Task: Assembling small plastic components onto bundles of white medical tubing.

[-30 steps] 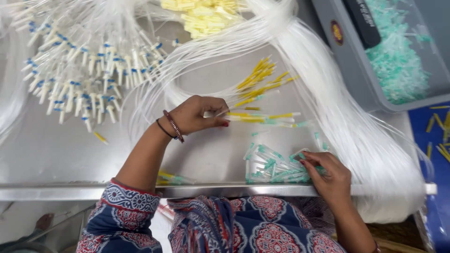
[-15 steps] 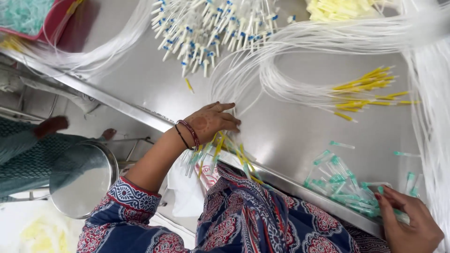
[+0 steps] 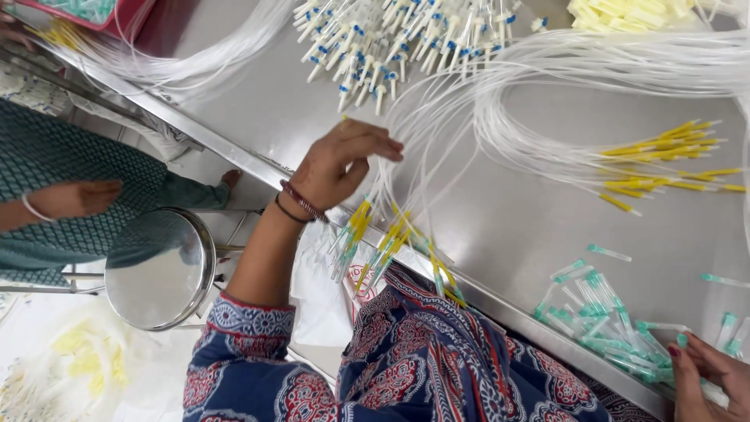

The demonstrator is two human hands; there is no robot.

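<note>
My left hand [image 3: 340, 162] hovers over the steel table [image 3: 500, 227] near its front edge, fingers curled and pinched on thin clear tubes [image 3: 406, 156]. Those tubes hang over the edge with yellow and teal ends [image 3: 375, 242] dangling above my lap. My right hand [image 3: 707, 375] is at the bottom right corner, only partly in view, fingers resting on a pile of teal capped pieces [image 3: 609, 324]. A bundle of yellow-tipped tubes [image 3: 664, 160] lies on the table at the right.
A heap of white connectors with blue tips [image 3: 391, 35] lies at the top. Pale yellow pieces [image 3: 633, 12] sit top right. Clear tubing loops [image 3: 195, 66] lie top left near a red tray [image 3: 129, 16]. A round steel stool [image 3: 160, 270] and another person [image 3: 70, 195] are at left.
The view has shifted left and tilted. My left hand has lifted from the table edge to the clear tubes, and my right hand has slid toward the bottom right corner.
</note>
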